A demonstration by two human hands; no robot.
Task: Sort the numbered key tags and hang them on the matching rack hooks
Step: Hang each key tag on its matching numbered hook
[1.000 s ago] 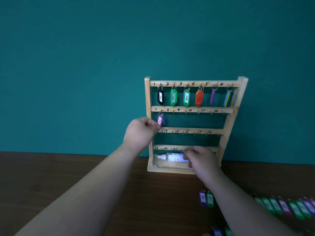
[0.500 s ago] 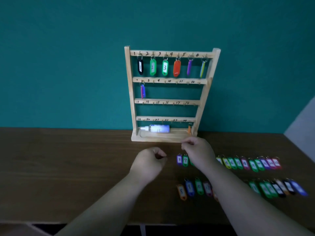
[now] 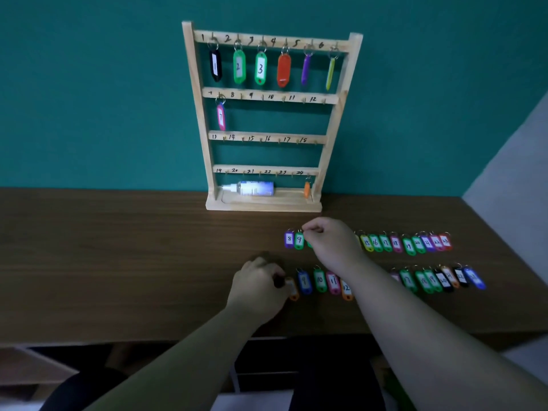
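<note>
The fingers of your left hand (image 3: 258, 289) grasp the orange tag (image 3: 293, 290) at the near row's left end on the worktop (image 3: 118, 247), its number hidden, so it may not suit the rack's (image 3: 337, 120) free hook 8 (image 3: 241, 97). Your right hand (image 3: 332, 247) curls its fingers beside tag 9 (image 3: 299, 240), whether on a ring I cannot tell; touching neighbours could drag along

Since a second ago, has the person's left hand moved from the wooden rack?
Yes. The left hand left the pink tag on the second rail of the rack and came down to the table in front of it, by an orange tag.
</note>
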